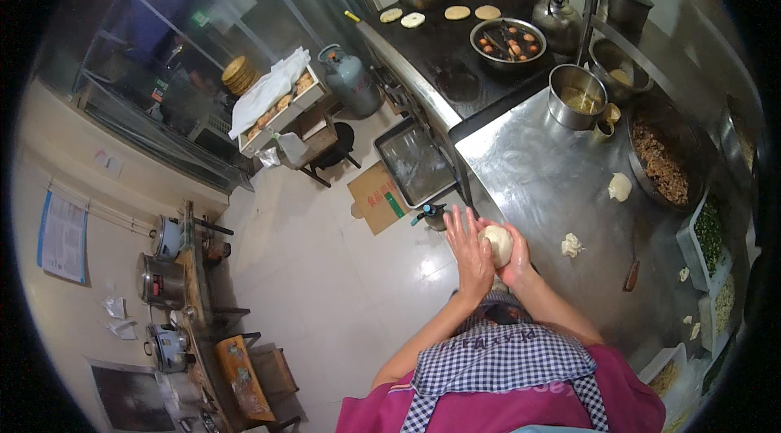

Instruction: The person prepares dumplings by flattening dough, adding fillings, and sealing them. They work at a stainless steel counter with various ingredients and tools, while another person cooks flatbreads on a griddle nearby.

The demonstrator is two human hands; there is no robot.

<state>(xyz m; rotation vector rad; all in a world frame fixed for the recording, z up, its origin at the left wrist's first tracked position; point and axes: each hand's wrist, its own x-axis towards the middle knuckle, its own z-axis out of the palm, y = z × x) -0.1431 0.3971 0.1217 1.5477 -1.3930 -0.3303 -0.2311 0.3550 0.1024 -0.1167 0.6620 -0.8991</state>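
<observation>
A pale ball of dough (498,245) lies between my two hands, just off the near left edge of the steel worktop (518,158). My right hand (517,253) cups it from the right, its fingers partly behind it. Against its left side rests my left hand (473,256), fingers extended and slightly apart. Two small lumps of dough, one smooth (620,187) and one ragged (572,245), sit on the worktop. Beyond them is a big metal bowl of brown filling (662,158). A tool with a wooden handle (632,275) lies to the right of my hands.
Round flatbreads (457,12) and a pan of eggs in dark liquid (508,42) stand on the black griddle (421,46), near a kettle (556,18). A steel pot (577,96) is at the worktop's back. Trays of chopped greens (709,235) line the right. A gas cylinder (354,82) stands on the floor.
</observation>
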